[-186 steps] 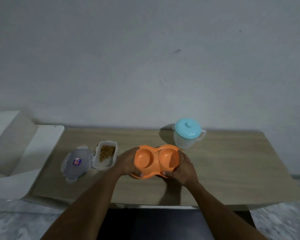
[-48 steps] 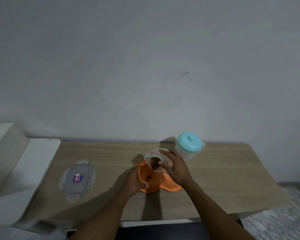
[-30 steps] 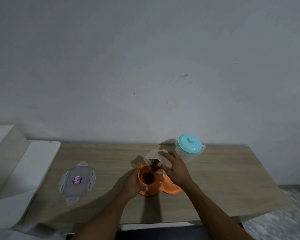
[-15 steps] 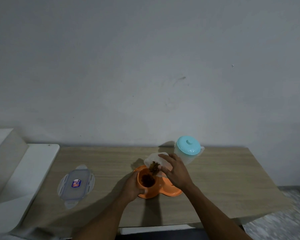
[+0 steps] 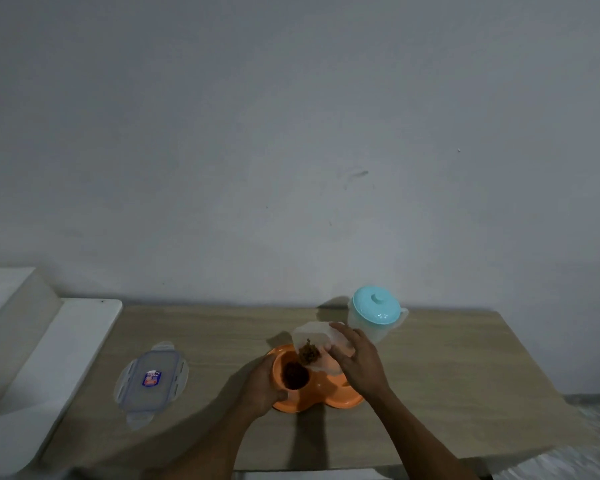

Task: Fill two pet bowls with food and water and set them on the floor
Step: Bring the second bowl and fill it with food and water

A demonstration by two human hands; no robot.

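Two hands work at the wooden table, and I read the scene from its left. A clear lid lies flat there, well apart from the rest.

Next comes the left hand, its fingers curled round the left end of the orange double bowl and bracing it on the tabletop. A dark heap of kibble sits in the left well. What I can see of the right well looks bare.

Just above the bowl, the clear food container is tipped mouth-down toward that left well, with kibble gathered at its lip. The right hand grips it across the body from the right.

Behind, near the wall, the jug stands upright with its teal lid on.

I judge the bowl to be light, stiff moulded plastic that could skate on the smooth top, so it needs that bracing. Once watered, I would lift it by both ends and hold it level. The container looks thin, slick and slightly flexible, so a grip across its sides suits it. The jug is likely the heaviest thing here.
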